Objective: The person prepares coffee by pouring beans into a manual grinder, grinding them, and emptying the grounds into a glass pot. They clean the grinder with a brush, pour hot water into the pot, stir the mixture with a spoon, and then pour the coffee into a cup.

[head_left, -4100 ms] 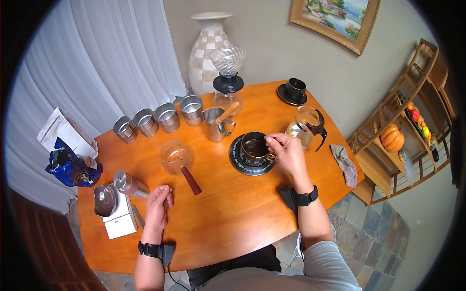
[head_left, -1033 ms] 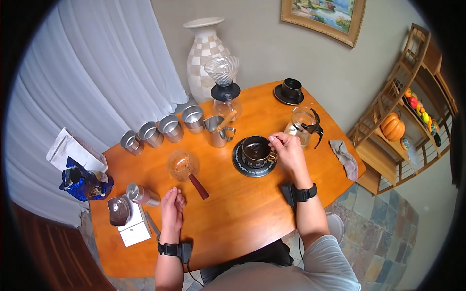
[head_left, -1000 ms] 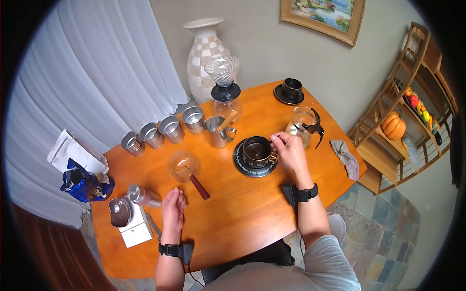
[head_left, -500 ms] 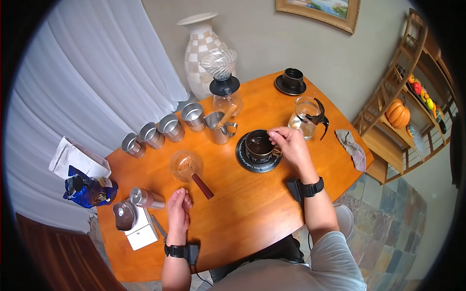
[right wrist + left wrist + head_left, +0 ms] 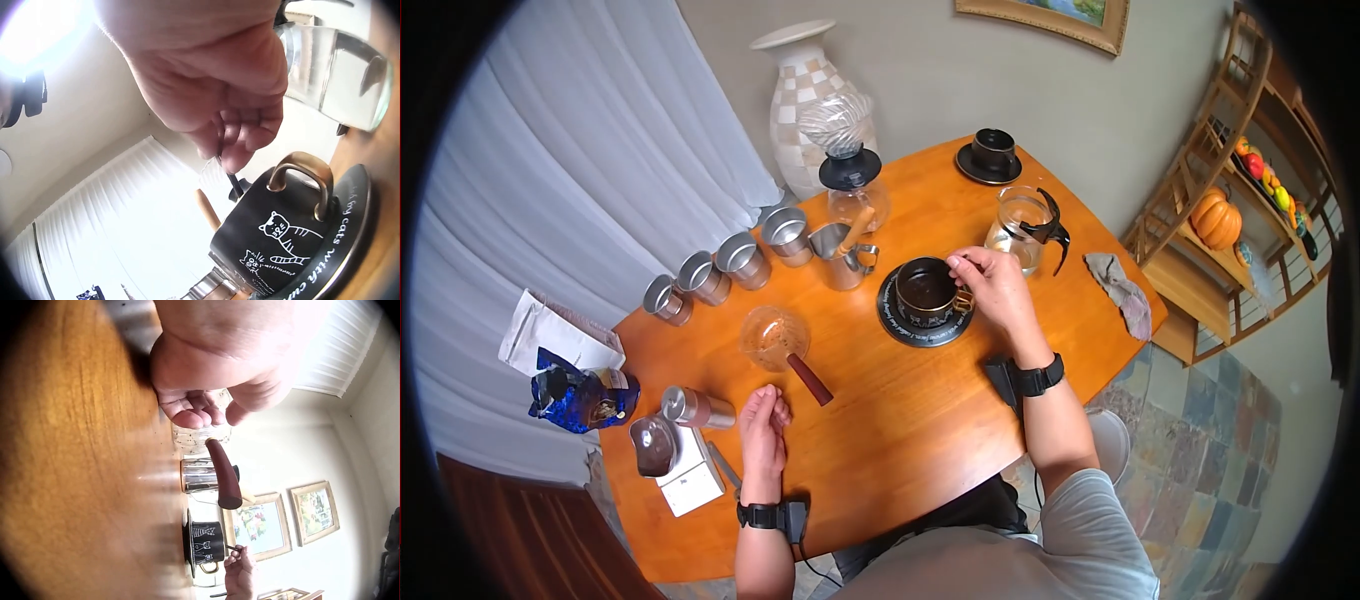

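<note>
My right hand (image 5: 997, 290) pinches the thin dark handle of a spoon (image 5: 235, 185) between thumb and fingers, over a black cup (image 5: 265, 234) with white cat drawings and a gold handle. The spoon's lower end is hidden inside the cup, which holds dark liquid. Beneath the cup lies a black saucer (image 5: 922, 338) with white lettering. My left hand (image 5: 762, 430) rests on the table with loosely curled fingers, holding nothing. Just beyond it stands a clear glass vessel (image 5: 772, 335) with brown specks and a dark red handle (image 5: 224, 475).
Several metal cups (image 5: 742, 258) line the back left, beside a metal pitcher (image 5: 838, 265) and a glass dripper (image 5: 848, 175). A glass carafe (image 5: 1018, 225) stands right of the cup, near a grey cloth (image 5: 1118, 292). A scale (image 5: 690, 480) and canister (image 5: 698, 408) sit at left.
My right hand shifts slightly about the cup's rim, still pinching the spoon. My left hand stays in place on the table. The head view has tilted and turned a little.
</note>
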Available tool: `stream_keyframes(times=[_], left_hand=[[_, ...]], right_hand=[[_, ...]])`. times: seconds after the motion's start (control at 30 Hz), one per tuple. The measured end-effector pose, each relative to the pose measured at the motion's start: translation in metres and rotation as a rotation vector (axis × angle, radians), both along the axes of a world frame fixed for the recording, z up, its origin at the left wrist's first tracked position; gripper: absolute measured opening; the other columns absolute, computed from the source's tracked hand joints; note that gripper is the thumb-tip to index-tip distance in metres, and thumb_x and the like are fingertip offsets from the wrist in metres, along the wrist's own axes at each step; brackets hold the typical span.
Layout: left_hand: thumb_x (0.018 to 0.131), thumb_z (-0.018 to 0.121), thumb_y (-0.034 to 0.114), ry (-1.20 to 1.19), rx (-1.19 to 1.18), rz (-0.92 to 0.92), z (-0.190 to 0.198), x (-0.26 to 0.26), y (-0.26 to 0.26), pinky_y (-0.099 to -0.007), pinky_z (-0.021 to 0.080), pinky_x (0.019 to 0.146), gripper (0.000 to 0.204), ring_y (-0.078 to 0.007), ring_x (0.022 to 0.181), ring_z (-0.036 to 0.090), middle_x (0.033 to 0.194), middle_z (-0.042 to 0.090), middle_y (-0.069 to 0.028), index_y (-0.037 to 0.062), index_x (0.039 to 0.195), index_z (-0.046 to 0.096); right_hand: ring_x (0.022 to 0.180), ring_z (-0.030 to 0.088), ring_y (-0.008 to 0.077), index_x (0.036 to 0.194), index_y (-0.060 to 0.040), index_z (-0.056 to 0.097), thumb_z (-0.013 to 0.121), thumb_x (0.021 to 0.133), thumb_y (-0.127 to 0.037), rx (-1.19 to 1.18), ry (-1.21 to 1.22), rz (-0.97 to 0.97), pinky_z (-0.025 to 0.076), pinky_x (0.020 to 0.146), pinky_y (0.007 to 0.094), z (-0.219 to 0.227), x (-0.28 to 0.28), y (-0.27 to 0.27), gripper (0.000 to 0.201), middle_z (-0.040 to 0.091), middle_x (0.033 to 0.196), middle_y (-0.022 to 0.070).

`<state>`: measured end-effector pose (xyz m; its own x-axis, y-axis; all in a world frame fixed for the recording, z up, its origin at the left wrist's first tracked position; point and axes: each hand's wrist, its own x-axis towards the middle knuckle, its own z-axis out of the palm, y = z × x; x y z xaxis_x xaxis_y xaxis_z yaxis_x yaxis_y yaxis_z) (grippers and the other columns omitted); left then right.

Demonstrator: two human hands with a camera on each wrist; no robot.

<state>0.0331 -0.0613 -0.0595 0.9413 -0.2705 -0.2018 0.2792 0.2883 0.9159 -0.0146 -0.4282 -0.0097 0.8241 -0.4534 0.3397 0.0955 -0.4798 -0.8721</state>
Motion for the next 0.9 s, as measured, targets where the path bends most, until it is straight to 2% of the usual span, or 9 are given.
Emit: stream_keyframes(times=[0.13,0.27,0.37,0.43,0.53,0.63,0.73,0.9], left_hand=[[0.099,0.055,0.021,0.007,0.010,0.016,0.002,-0.001,0.000,-0.0223,0.037,0.061,0.016,-0.0091,0.065,0.044,0.071,0.049,0.0014,0.0064,0.092,0.056],[0.099,0.055,0.021,0.000,-0.010,0.002,-0.003,0.001,0.002,-0.0223,0.038,0.061,0.016,-0.0092,0.065,0.045,0.071,0.049,0.0013,0.0063,0.093,0.056],[0.099,0.056,0.021,-0.006,-0.019,0.001,-0.005,0.002,0.002,-0.0224,0.038,0.061,0.015,-0.0093,0.064,0.045,0.071,0.049,0.0013,0.0064,0.093,0.056],[0.099,0.056,0.021,-0.018,-0.015,-0.004,-0.006,0.003,0.003,-0.0223,0.038,0.060,0.016,-0.0094,0.064,0.046,0.071,0.049,0.0014,0.0067,0.092,0.056],[0.099,0.056,0.021,-0.003,-0.001,0.006,-0.001,0.000,0.001,-0.0221,0.038,0.060,0.016,-0.0092,0.064,0.045,0.070,0.049,0.0014,0.0068,0.091,0.056],[0.099,0.056,0.021,-0.003,-0.021,-0.005,-0.002,0.001,0.001,-0.0220,0.037,0.060,0.016,-0.0091,0.064,0.045,0.071,0.049,0.0015,0.0071,0.090,0.056],[0.099,0.056,0.021,-0.002,0.002,0.002,-0.003,0.001,0.000,-0.0219,0.037,0.060,0.016,-0.0090,0.064,0.045,0.070,0.050,0.0016,0.0074,0.090,0.055],[0.099,0.056,0.021,0.003,-0.003,0.009,-0.003,0.001,0.001,-0.0217,0.037,0.060,0.016,-0.0088,0.064,0.045,0.071,0.050,0.0017,0.0073,0.090,0.056]], right_hand=[[0.062,0.063,0.0145,0.090,0.0031,0.069,0.064,0.092,-0.023,0.001,0.057,-0.095,0.049,0.059,0.0288,0.002,-0.002,-0.001,0.027,0.067,0.068,0.0087],[0.061,0.063,0.0160,0.090,0.0035,0.069,0.064,0.092,-0.022,0.035,0.103,-0.028,0.049,0.058,0.0295,0.003,-0.002,0.000,0.026,0.068,0.069,0.0105],[0.060,0.063,0.0159,0.089,0.0037,0.069,0.064,0.092,-0.021,0.015,0.001,-0.006,0.049,0.058,0.0296,0.000,-0.001,-0.001,0.026,0.068,0.069,0.0106],[0.060,0.062,0.0151,0.088,0.0036,0.069,0.064,0.092,-0.022,-0.075,-0.003,-0.123,0.049,0.058,0.0289,0.001,-0.002,-0.002,0.026,0.067,0.069,0.0093],[0.060,0.061,0.0141,0.090,0.0033,0.069,0.064,0.092,-0.021,-0.075,0.073,-0.146,0.049,0.058,0.0284,0.010,-0.006,0.000,0.025,0.067,0.069,0.0085],[0.058,0.060,0.0129,0.089,0.0031,0.069,0.065,0.092,-0.021,0.049,0.049,-0.046,0.048,0.057,0.0283,0.001,-0.001,0.000,0.025,0.067,0.067,0.0076],[0.058,0.060,0.0112,0.089,0.0029,0.069,0.065,0.092,-0.021,0.050,0.003,-0.024,0.048,0.057,0.0274,-0.005,0.003,-0.003,0.025,0.066,0.066,0.0065],[0.062,0.061,0.0105,0.091,0.0023,0.070,0.065,0.092,-0.021,0.046,0.042,-0.093,0.048,0.059,0.0258,0.001,-0.001,-0.004,0.024,0.067,0.069,0.0058]])
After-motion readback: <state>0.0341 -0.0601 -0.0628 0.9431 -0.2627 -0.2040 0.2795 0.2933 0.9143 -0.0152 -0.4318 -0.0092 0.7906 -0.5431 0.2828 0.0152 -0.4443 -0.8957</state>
